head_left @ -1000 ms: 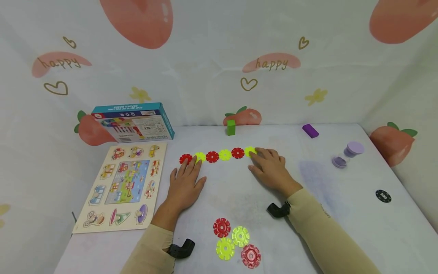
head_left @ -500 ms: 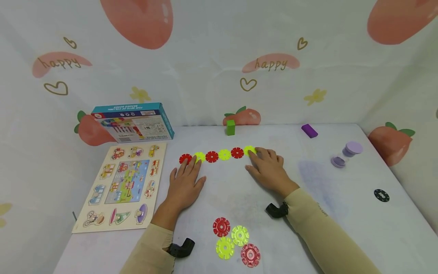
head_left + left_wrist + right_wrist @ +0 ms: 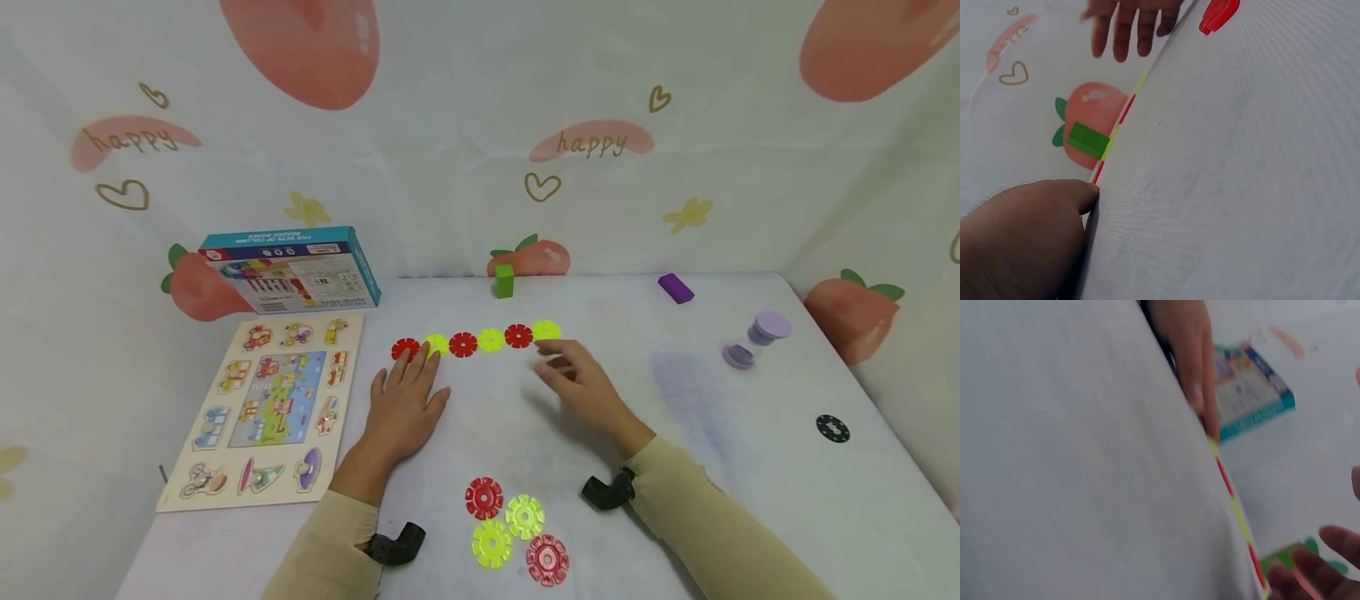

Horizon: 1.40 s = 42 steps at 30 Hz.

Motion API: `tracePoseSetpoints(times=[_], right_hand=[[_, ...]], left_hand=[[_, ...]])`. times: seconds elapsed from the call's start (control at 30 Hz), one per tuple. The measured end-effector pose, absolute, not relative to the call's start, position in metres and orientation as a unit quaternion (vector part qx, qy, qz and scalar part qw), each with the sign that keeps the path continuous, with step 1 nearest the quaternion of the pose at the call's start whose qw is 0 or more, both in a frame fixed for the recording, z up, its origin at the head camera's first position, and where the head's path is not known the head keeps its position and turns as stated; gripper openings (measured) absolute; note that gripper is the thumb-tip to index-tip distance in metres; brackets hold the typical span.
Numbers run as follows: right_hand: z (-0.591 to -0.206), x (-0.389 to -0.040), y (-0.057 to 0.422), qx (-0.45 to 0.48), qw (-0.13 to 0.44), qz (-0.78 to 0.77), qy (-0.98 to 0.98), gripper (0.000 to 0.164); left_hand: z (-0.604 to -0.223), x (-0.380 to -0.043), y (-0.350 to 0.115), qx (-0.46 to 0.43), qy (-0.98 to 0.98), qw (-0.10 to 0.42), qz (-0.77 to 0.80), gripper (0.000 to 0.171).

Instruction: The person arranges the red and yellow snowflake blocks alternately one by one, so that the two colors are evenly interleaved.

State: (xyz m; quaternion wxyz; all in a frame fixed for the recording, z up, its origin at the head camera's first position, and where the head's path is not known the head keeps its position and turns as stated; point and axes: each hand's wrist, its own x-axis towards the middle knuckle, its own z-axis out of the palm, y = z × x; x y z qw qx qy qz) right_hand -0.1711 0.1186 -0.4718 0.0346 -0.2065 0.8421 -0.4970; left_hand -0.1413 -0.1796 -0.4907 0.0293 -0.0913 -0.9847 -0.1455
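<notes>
A row of flat notched discs, red and yellow-green in turn, runs across the table, with a red disc (image 3: 462, 345) and a yellow-green disc (image 3: 491, 340) near its middle. My left hand (image 3: 402, 410) lies flat, its fingertips touching the discs at the row's left end. Just short of the yellow-green disc (image 3: 547, 330) at the right end, my right hand (image 3: 587, 388) hovers above the table, fingers loosely bent and holding nothing. Nearer the front lie two red discs, one a red disc (image 3: 484, 498), and two yellow-green discs, one a yellow-green disc (image 3: 492, 544).
A wooden picture puzzle board (image 3: 262, 417) lies at the left, before a teal box (image 3: 292, 271). A green block (image 3: 504, 282) and a purple block (image 3: 676, 288) are at the back. To the right are a lilac sand timer (image 3: 756, 340) and a black round chip (image 3: 833, 428).
My right hand has lifted off the right-end yellow-green disc and drawn back slightly, uncovering more of it. The left hand stays in place on the row.
</notes>
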Motion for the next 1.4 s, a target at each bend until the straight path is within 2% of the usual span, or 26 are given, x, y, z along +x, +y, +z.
tracePoseSetpoints(times=[0.13, 0.27, 0.4, 0.5, 0.57, 0.73, 0.8, 0.9, 1.0, 1.1, 1.4], right_hand=[[-0.470, -0.142, 0.102, -0.273, 0.159, -0.542, 0.779, 0.049], [-0.470, -0.118, 0.084, -0.342, 0.231, -0.487, 0.770, 0.057], [-0.472, -0.102, 0.071, -0.411, 0.208, -0.366, 0.809, 0.059], [-0.470, -0.096, 0.067, -0.428, 0.172, -0.309, 0.832, 0.048], [-0.469, -0.094, 0.066, -0.421, 0.171, -0.307, 0.836, 0.040], [-0.465, -0.094, 0.066, -0.391, 0.216, -0.337, 0.829, 0.029], [-0.464, -0.096, 0.067, -0.367, 0.250, -0.380, 0.811, 0.024], [-0.463, -0.105, 0.074, -0.323, 0.271, -0.457, 0.783, 0.016], [-0.463, -0.122, 0.086, -0.272, 0.247, -0.516, 0.774, 0.012], [-0.463, -0.148, 0.104, -0.208, 0.195, -0.552, 0.784, 0.012], [-0.472, -0.219, 0.163, 0.012, 0.035, -0.550, 0.835, 0.031]], left_hand=[[-0.490, -0.142, -0.179, -0.089, -0.986, 0.035, -0.140, 0.069], [-0.490, -0.142, -0.180, -0.090, -0.986, 0.033, -0.139, 0.069], [-0.493, -0.142, -0.180, -0.092, -0.986, 0.034, -0.138, 0.068], [-0.493, -0.142, -0.180, -0.092, -0.986, 0.034, -0.138, 0.067], [-0.493, -0.142, -0.180, -0.091, -0.985, 0.034, -0.139, 0.067], [-0.494, -0.142, -0.180, -0.092, -0.985, 0.035, -0.143, 0.067], [-0.494, -0.142, -0.180, -0.092, -0.984, 0.035, -0.145, 0.067], [-0.494, -0.142, -0.179, -0.091, -0.985, 0.031, -0.143, 0.068], [-0.492, -0.141, -0.179, -0.090, -0.985, 0.024, -0.143, 0.069], [-0.490, -0.141, -0.178, -0.090, -0.985, 0.019, -0.144, 0.069], [-0.492, -0.142, -0.179, -0.090, -0.986, 0.020, -0.140, 0.069]])
